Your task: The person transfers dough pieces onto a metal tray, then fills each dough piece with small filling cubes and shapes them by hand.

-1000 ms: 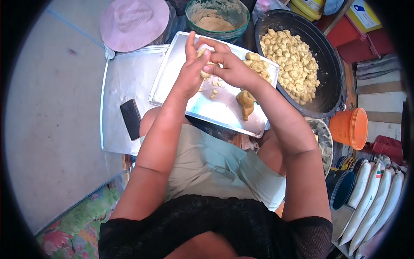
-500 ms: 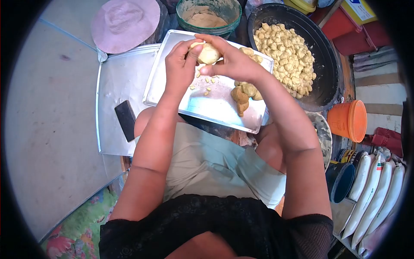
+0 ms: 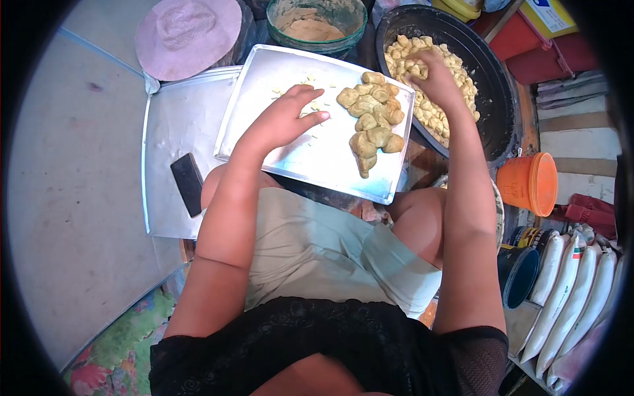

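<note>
My left hand (image 3: 284, 122) hovers over the metal tray (image 3: 264, 148), fingers and thumb apart, holding nothing. Small pale yellow bits (image 3: 319, 105) lie scattered on the tray beside it. On the tray's right side sits a cluster of yellow-brown dough lumps (image 3: 376, 112). My right hand (image 3: 437, 80) is over the large black basin (image 3: 498, 119), its fingers spread and curved at the heap of yellow dough pieces (image 3: 422, 109). Whether its fingertips touch a piece is hard to see, and no piece appears gripped.
A green-rimmed basin (image 3: 362, 33) with brownish powder stands behind the tray. A pinkish hat (image 3: 188, 39) and a black phone (image 3: 187, 185) are at the left. To the right are an orange bucket (image 3: 528, 181), a dark bucket (image 3: 518, 277) and several white filled bags (image 3: 561, 297).
Both hands held a pale dough ball over the tray; it is no longer in them. My right hand has moved right to the black basin, and my left hand has lowered and opened.
</note>
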